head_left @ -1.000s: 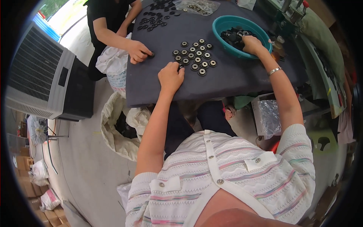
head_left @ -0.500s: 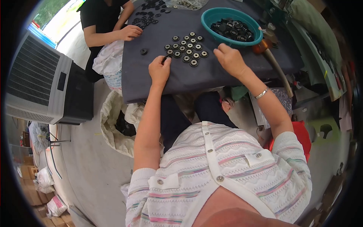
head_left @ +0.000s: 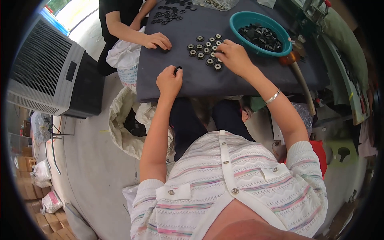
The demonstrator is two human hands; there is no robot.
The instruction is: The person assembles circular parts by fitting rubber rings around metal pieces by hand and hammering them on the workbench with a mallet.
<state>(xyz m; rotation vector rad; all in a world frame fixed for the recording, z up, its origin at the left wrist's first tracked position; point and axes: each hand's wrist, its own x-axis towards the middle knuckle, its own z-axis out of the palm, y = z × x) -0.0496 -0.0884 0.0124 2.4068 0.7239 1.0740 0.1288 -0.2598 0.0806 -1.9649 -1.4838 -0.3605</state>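
Observation:
My left hand (head_left: 169, 83) is closed over the table's front part, gripping a small black ring (head_left: 178, 70) between thumb and index finger. To its right, my right hand (head_left: 236, 59) reaches into a cluster of black discs with metal centres (head_left: 200, 56). Its fingers are bent down and pressed together at the right side of the cluster, touching the discs there. Whether one of them is in its grasp is hidden. Behind this hand stands a teal basin (head_left: 260, 51) with many loose black rings (head_left: 266, 39) inside.
Across the dark table, a co-worker's hand (head_left: 158, 40) rests over a black disc, near several scattered black discs (head_left: 168, 17). A wooden-handled mallet (head_left: 302, 82) lies beside the basin. Open sack (head_left: 120, 114) and air cooler (head_left: 44, 66) stand on the left.
My right hand has moved left from beside the basin onto the discs. My left hand still holds the black ring. The co-worker's hand has come onto the lone disc; the view has shifted slightly.

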